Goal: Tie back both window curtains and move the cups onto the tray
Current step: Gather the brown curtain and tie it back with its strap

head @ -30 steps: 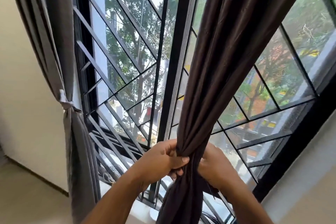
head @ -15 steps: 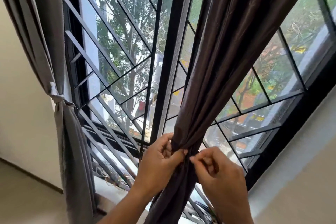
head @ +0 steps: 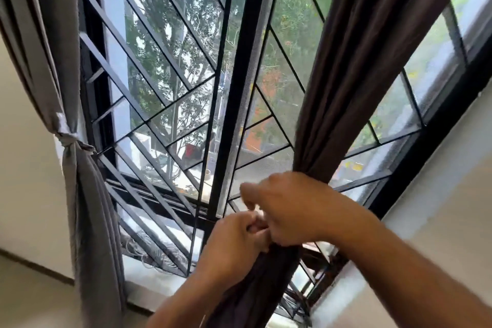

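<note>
Brown curtain (head: 356, 66): hangs right of the window's middle post, gathered into a narrow bunch at the hands.
Right hand (head: 290, 208): fingers curled, grasping the bunch.
Left hand (head: 234, 242): just below, touching the right, fingers pinched at the fabric.
Grey curtain (head: 87, 208): far left, tied with a band (head: 66, 138).
Window (head: 186, 88): black grille.
</note>
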